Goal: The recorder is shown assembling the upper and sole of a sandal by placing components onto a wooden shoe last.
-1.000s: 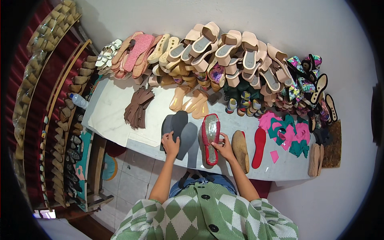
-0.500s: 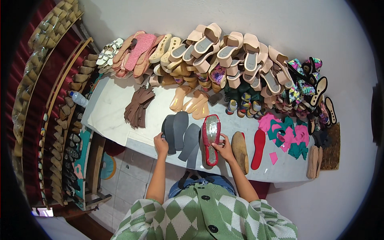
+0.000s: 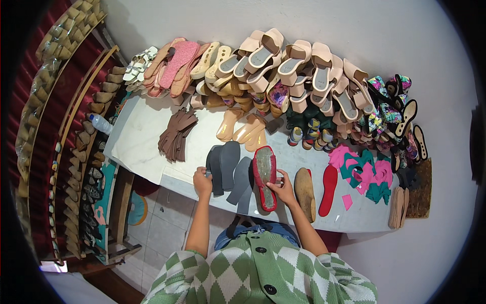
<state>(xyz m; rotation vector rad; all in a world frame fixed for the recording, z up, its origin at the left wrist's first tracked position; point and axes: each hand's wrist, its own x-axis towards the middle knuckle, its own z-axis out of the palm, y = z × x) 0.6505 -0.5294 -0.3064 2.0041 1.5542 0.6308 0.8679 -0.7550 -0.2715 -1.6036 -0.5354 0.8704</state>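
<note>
Your red-rimmed, grey-faced, elongated shoe piece [image 3: 264,175] has tipped its top leftward, right of flat dark-grey soles [image 3: 230,163]; your right hand [image 3: 282,188] pinches its right edge. Your left hand [image 3: 202,182], left of those soles: curled, can't tell if gripping. Probably turning/checking step; next calls for steady pinch.

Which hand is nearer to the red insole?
The right hand: it holds the red shoe left of the red insole, with the wooden last between. The left hand is farther left, beyond the gray soles.
</note>
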